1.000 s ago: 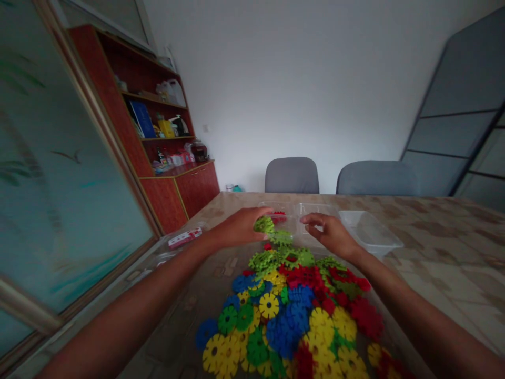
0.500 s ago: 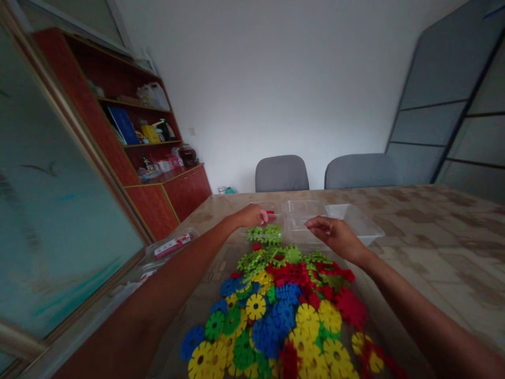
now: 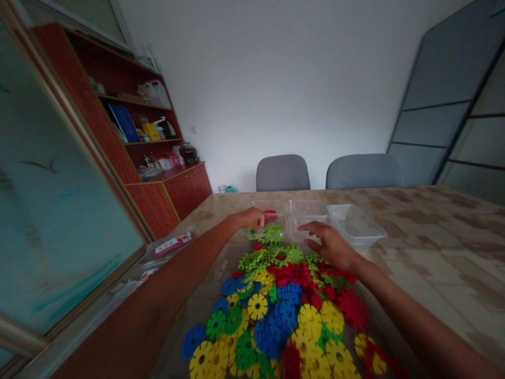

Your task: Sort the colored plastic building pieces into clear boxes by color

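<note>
Head view: left hand (image 3: pixel 252 217) curled beside green pieces (image 3: pixel 273 231), grip unclear, probably placing; right hand (image 3: pixel 329 244) loosely spread, apparently empty, pickup from the pile (image 3: pixel 276 327) below it requiring a pinch.

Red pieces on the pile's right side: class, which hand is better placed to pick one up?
The right hand, probably: it hovers closer to those red pieces, its fingers apart and no piece visible in them. The left hand is farther off, by light-green pieces in a clear container.
</note>
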A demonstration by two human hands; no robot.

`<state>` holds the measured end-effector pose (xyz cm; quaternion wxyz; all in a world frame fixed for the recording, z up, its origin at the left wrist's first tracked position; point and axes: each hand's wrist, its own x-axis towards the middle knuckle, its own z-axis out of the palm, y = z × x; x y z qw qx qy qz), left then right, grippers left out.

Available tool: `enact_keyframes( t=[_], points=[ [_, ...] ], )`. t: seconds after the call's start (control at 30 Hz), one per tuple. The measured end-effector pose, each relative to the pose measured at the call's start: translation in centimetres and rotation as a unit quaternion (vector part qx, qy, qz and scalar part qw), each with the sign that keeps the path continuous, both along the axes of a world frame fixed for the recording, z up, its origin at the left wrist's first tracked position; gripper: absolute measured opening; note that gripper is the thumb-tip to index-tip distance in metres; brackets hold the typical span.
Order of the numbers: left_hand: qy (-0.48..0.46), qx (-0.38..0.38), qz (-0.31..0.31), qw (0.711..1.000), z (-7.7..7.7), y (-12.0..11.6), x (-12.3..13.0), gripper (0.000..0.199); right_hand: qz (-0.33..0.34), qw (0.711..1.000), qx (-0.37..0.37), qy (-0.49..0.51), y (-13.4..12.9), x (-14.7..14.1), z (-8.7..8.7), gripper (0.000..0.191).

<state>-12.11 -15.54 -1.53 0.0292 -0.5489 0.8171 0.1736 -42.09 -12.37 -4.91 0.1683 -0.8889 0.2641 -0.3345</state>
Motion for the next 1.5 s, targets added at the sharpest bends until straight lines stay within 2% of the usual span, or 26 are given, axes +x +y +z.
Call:
enact_keyframes(
  t=[0.13,0.43,0.67,0.87,0.93,1.03,1.13,1.2,1.27,1.33,1.4,1.5],
  points=[
    [-0.014,0.001,-0.002,1.0,0.0,0.3,-0.1,0.02,0.024,0.999,-0.029,0.014,0.6,0.8,0.0,0.045],
    [-0.043,-0.057,0.026,0.997,-0.1,0.8,0.4,0.019,0.028,0.999,-0.036,0.026,0.0,0.3,-0.1,0.031],
    [-0.037,-0.064,-0.027,0.997,0.1,1.3,0.0,0.016,0.023,0.999,-0.019,0.028,0.2,0.3,0.3,0.03],
    [-0.026,-0.114,0.003,0.993,1.0,2.3,0.1,0.01,0.029,0.999,-0.002,0.031,0.8,-0.1,1.5,0.029],
    [0.0,-0.147,0.01,0.989,1.7,3.7,-0.4,0.009,0.034,0.999,0.004,0.035,1.1,-0.8,2.2,0.029],
    [0.054,-0.181,0.006,0.982,2.3,7.4,-1.6,0.024,0.043,0.998,0.014,0.05,1.9,-2.6,3.0,0.029],
    [0.104,-0.183,-0.009,0.977,2.3,12.8,-3.0,0.024,0.062,0.993,0.038,0.097,4.2,-4.9,3.1,0.025],
    [0.159,-0.167,-0.044,0.972,2.1,16.6,-3.9,0.023,0.076,0.988,0.06,0.122,6.6,-6.1,2.5,0.024],
    [0.18,-0.127,-0.062,0.973,1.6,20.0,-4.5,0.031,0.086,0.983,0.08,0.14,9.2,-6.6,1.7,0.031],
    [0.16,-0.088,-0.058,0.981,0.9,22.3,-5.0,0.054,0.094,0.984,0.067,0.136,11.6,-6.2,0.8,0.048],
    [0.134,-0.068,-0.047,0.988,-0.1,23.7,-5.4,0.067,0.111,0.981,0.064,0.145,13.2,-4.8,0.2,0.059],
    [0.115,-0.075,-0.041,0.99,-1.5,24.4,-5.9,0.071,0.115,0.983,0.046,0.137,14.4,-2.0,-0.3,0.055]
  ],
)
